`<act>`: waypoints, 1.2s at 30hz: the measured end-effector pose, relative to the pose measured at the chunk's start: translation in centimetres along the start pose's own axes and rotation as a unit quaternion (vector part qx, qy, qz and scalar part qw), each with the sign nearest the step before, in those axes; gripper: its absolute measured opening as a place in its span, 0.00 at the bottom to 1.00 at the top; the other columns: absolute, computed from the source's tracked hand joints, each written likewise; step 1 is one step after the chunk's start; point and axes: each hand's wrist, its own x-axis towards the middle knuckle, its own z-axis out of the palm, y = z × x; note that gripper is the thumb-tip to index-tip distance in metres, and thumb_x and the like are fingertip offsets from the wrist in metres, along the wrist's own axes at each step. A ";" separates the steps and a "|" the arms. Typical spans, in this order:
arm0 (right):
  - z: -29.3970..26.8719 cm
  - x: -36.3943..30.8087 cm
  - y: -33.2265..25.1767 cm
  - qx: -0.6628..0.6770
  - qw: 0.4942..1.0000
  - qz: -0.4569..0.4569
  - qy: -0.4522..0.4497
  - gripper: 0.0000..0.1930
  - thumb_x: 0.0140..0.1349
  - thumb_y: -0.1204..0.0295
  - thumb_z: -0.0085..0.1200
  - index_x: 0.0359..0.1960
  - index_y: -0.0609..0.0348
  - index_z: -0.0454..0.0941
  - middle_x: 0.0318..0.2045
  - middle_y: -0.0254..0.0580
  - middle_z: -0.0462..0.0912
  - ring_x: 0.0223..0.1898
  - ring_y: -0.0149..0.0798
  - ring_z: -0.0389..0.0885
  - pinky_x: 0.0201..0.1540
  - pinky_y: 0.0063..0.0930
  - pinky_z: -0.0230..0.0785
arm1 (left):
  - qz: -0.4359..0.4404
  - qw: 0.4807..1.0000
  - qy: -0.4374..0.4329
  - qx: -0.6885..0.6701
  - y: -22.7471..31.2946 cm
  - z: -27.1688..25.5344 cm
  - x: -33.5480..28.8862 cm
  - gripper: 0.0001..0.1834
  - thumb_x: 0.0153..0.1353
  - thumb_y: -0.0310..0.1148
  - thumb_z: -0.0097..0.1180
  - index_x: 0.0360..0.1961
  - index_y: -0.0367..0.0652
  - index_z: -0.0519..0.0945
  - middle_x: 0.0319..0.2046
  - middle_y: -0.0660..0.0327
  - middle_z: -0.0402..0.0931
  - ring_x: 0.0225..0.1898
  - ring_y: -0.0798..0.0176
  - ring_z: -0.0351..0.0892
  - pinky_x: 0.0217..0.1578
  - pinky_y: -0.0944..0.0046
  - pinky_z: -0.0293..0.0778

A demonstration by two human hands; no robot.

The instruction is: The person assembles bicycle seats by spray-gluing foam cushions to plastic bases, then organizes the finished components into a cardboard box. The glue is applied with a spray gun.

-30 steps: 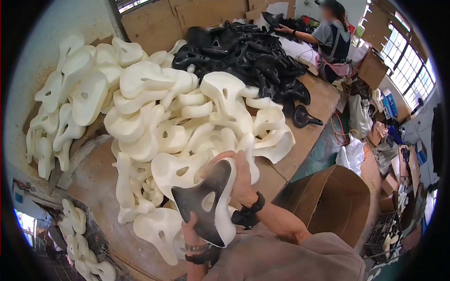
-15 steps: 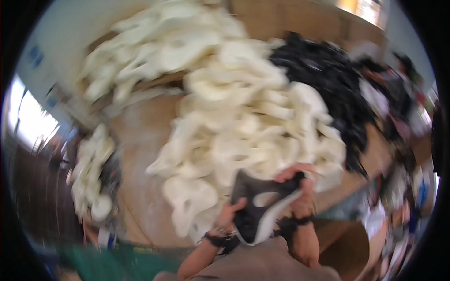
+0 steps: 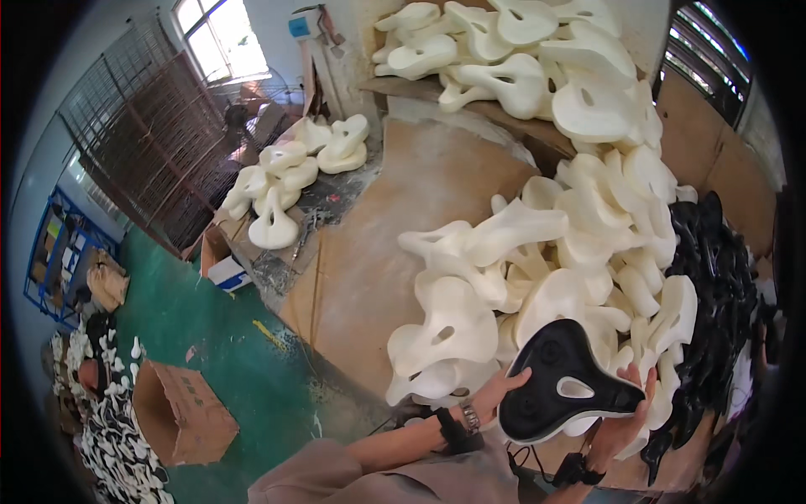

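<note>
Between my hands is a bicycle saddle (image 3: 541, 344) with a black face, a slot through its middle and a pale rim along its lower edge. My left hand (image 3: 499, 390) is closed on its wide end, thumb on the black face. My right hand (image 3: 623, 428) grips the narrow nose, its fingers partly hidden behind. The saddle is held in front of a large heap of cream foam saddle pads (image 3: 457, 315) on the table. Right of that heap lies a pile of black saddle-shaped pieces (image 3: 714, 294).
A cardboard-covered table (image 3: 395, 218) carries the heaps. More foam pads (image 3: 504, 84) lie on a raised shelf, and a smaller group (image 3: 285, 168) sits at the table's far left. On the green floor (image 3: 218, 336) stand an open carton (image 3: 197, 420) and a pile of small black-and-white pieces (image 3: 122, 454).
My view has swung left, showing more of the floor and left wall. The saddle stays in both hands but has turned, its nose now toward the right and lower than its wide end.
</note>
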 end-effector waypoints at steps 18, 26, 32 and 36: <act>-1.6 -10.7 1.3 -0.683 0.705 0.104 -0.162 0.25 0.59 0.45 0.63 0.35 0.60 0.86 0.27 0.56 0.84 0.32 0.61 0.83 0.36 0.49 0.73 | 0.182 0.848 -0.036 0.497 5.3 -2.5 -4.9 0.31 0.64 0.31 0.59 0.68 0.34 0.69 0.52 0.45 0.82 0.53 0.54 0.81 0.57 0.58 0.72; -5.0 -19.5 1.0 -0.665 0.742 0.083 0.030 0.21 0.58 0.48 0.65 0.30 0.54 0.87 0.23 0.50 0.82 0.25 0.56 0.79 0.27 0.41 0.70 | 0.060 0.835 -0.187 0.514 2.2 -1.2 -3.8 0.36 0.64 0.30 0.59 0.72 0.37 0.64 0.59 0.49 0.76 0.58 0.57 0.76 0.58 0.59 0.72; -13.3 -31.4 3.9 -0.490 0.764 0.111 0.405 0.29 0.70 0.45 0.52 0.25 0.62 0.80 0.16 0.43 0.75 0.20 0.38 0.80 0.24 0.39 0.67 | -0.031 0.842 -0.194 0.503 0.1 -0.3 -2.6 0.35 0.60 0.22 0.59 0.70 0.36 0.65 0.54 0.50 0.78 0.56 0.58 0.78 0.52 0.62 0.76; -17.7 -34.7 4.3 0.167 0.828 0.000 0.536 0.40 0.69 0.30 0.34 0.49 0.59 0.77 0.33 0.45 0.85 0.27 0.40 0.82 0.29 0.33 0.75 | -0.020 0.834 -0.160 0.527 -0.1 -1.9 -0.5 0.32 0.61 0.22 0.58 0.67 0.36 0.68 0.52 0.50 0.79 0.54 0.58 0.80 0.52 0.62 0.76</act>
